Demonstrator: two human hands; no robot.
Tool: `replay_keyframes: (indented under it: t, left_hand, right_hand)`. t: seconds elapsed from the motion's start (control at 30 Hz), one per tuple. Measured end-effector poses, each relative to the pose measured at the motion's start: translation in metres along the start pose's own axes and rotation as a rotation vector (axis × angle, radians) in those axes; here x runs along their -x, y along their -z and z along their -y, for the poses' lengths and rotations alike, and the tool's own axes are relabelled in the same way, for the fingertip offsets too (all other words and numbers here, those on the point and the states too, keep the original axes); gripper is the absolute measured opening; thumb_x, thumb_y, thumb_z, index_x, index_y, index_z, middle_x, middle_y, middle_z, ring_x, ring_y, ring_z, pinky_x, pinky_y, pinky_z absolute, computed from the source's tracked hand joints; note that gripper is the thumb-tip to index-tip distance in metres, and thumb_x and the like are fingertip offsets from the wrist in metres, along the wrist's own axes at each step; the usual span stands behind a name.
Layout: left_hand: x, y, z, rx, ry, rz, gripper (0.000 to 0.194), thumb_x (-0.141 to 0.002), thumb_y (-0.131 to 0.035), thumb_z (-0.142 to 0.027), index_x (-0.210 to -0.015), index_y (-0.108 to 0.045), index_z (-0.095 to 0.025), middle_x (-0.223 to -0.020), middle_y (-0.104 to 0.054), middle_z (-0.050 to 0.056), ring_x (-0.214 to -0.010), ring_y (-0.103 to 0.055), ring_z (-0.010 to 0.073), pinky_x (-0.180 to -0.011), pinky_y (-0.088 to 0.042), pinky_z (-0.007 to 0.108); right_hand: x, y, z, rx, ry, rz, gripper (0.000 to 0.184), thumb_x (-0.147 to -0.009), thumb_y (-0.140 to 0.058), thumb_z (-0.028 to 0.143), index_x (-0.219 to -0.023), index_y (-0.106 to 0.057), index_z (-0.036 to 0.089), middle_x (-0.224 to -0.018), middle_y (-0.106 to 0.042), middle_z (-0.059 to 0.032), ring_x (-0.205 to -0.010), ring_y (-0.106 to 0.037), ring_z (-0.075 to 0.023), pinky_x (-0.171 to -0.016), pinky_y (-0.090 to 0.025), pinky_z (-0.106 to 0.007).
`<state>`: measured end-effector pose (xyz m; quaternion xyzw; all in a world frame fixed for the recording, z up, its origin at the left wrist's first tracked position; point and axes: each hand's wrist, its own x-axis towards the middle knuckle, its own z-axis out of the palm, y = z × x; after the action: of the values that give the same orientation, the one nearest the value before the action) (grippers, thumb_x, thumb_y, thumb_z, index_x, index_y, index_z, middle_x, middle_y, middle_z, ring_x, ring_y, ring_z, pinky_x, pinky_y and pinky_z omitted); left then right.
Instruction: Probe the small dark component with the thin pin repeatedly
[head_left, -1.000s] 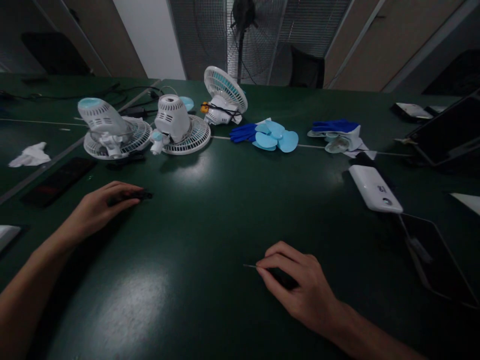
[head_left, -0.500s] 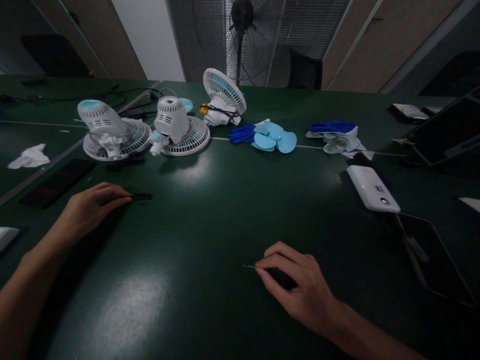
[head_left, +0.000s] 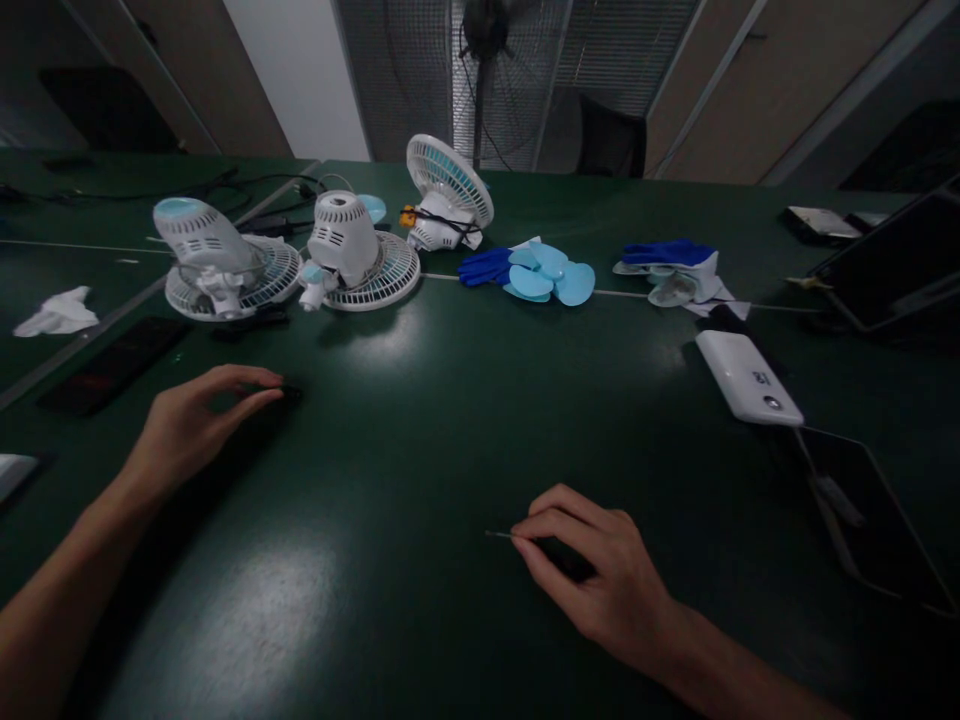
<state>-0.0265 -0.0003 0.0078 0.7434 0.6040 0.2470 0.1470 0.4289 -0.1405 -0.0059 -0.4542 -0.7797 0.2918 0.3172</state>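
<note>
My left hand (head_left: 196,418) pinches the near end of a small dark object (head_left: 294,393) that lies low over the green table; its kind is too dark to make out. My right hand (head_left: 592,570) rests on the table at lower right, thumb and forefinger closed on a thin metal rod (head_left: 496,534). The rod's tip points left; the part inside my fingers is hidden. Beyond my left hand, two small white fans (head_left: 341,240) (head_left: 214,260) lie on their grilles. Behind them a third fan (head_left: 450,190) leans back, a dark cord around its base.
Light-blue fan blades (head_left: 551,274) lie beside a blue glove (head_left: 484,267). More gloves (head_left: 671,270) lie farther right, near a white power bank (head_left: 748,378) and a dark tablet (head_left: 874,510). At left are a black phone (head_left: 112,365) and a crumpled tissue (head_left: 56,312).
My left hand has slid a little to the right along the small dark object, covering more of it. My right hand and the thin rod stay in place.
</note>
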Motion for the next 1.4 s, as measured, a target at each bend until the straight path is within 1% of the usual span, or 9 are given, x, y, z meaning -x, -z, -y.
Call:
replay_keyframes:
  t: [0.13,0.33,0.6,0.83,0.97,1.1,1.2,1.3,1.4]
  left_hand:
    - [-0.003,-0.007,0.0,-0.026,0.017,0.069,0.057,-0.088,-0.062,-0.07,-0.115,-0.071,-0.021,-0.122,-0.074,0.007,-0.11,-0.069,0.0255,-0.103,-0.052,0.039]
    - [-0.002,-0.006,0.004,-0.004,0.023,0.035,0.058,-0.089,-0.06,-0.071,-0.113,-0.072,-0.02,-0.12,-0.075,0.008,-0.109,-0.07,0.0263,-0.102,-0.053,0.04]
    - [-0.002,-0.006,0.0,-0.101,-0.08,-0.016,0.056,-0.09,-0.059,-0.071,-0.11,-0.074,-0.022,-0.117,-0.076,0.005,-0.107,-0.071,0.025,-0.104,-0.052,0.04]
    - [-0.001,-0.004,0.005,-0.075,-0.071,-0.021,0.054,-0.089,-0.062,-0.07,-0.109,-0.075,-0.022,-0.118,-0.076,0.005,-0.107,-0.072,0.0249,-0.107,-0.052,0.042]
    - [0.002,-0.002,0.004,-0.121,-0.111,-0.086,0.048,-0.092,-0.059,-0.065,-0.109,-0.075,-0.022,-0.12,-0.076,0.005,-0.11,-0.071,0.0245,-0.108,-0.052,0.04]
    - [0.005,-0.002,0.005,-0.189,-0.046,-0.163,0.05,-0.094,-0.056,-0.064,-0.117,-0.071,-0.023,-0.117,-0.076,0.004,-0.103,-0.073,0.0247,-0.1,-0.055,0.039]
    - [0.004,-0.003,0.01,-0.241,-0.06,-0.094,0.054,-0.096,-0.05,-0.067,-0.119,-0.071,-0.022,-0.116,-0.076,0.006,-0.1,-0.074,0.0258,-0.095,-0.057,0.039]
    - [0.004,-0.004,0.011,-0.252,-0.18,0.034,0.05,-0.099,-0.049,-0.062,-0.12,-0.07,-0.022,-0.122,-0.074,0.006,-0.11,-0.07,0.0253,-0.103,-0.053,0.039]
    - [0.004,-0.004,0.007,-0.252,-0.271,0.025,0.039,-0.101,-0.053,-0.053,-0.117,-0.071,-0.022,-0.128,-0.07,0.006,-0.116,-0.068,0.0239,-0.11,-0.049,0.04]
  right_hand:
    - [0.0,-0.001,-0.001,0.001,0.008,-0.003,0.011,-0.098,-0.063,0.018,-0.102,-0.072,0.022,-0.094,-0.068,-0.0021,-0.075,-0.067,-0.0131,-0.065,-0.05,-0.027]
    - [0.0,0.0,0.0,0.017,-0.004,0.008,0.01,-0.099,-0.063,0.019,-0.102,-0.072,0.023,-0.094,-0.068,-0.0023,-0.075,-0.067,-0.0136,-0.065,-0.05,-0.027]
    - [0.0,0.001,0.001,0.018,-0.005,0.007,0.011,-0.1,-0.062,0.02,-0.101,-0.072,0.022,-0.094,-0.069,-0.0021,-0.074,-0.067,-0.0128,-0.065,-0.051,-0.026]
    - [0.001,0.0,0.0,0.016,-0.001,0.012,0.011,-0.1,-0.061,0.021,-0.102,-0.072,0.022,-0.094,-0.069,-0.0025,-0.075,-0.068,-0.0133,-0.064,-0.051,-0.026]
    - [0.001,0.0,0.0,0.021,0.0,0.007,0.011,-0.099,-0.062,0.019,-0.101,-0.072,0.022,-0.094,-0.069,-0.0019,-0.075,-0.068,-0.0131,-0.064,-0.05,-0.026]
    - [0.001,-0.001,-0.001,0.006,-0.005,0.014,0.011,-0.098,-0.063,0.018,-0.102,-0.072,0.023,-0.094,-0.069,-0.0014,-0.075,-0.067,-0.013,-0.065,-0.05,-0.026]
    - [0.002,-0.001,-0.001,0.006,-0.002,0.009,0.01,-0.098,-0.063,0.018,-0.102,-0.071,0.023,-0.095,-0.069,-0.0016,-0.075,-0.067,-0.0134,-0.065,-0.049,-0.027]
    - [0.002,-0.001,-0.001,0.009,-0.003,0.007,0.01,-0.099,-0.063,0.019,-0.101,-0.072,0.023,-0.094,-0.069,-0.002,-0.075,-0.067,-0.0136,-0.065,-0.049,-0.027]
    - [0.001,0.0,0.0,0.003,-0.009,0.013,0.01,-0.099,-0.062,0.019,-0.101,-0.072,0.023,-0.094,-0.069,-0.0017,-0.074,-0.067,-0.0133,-0.065,-0.049,-0.027]
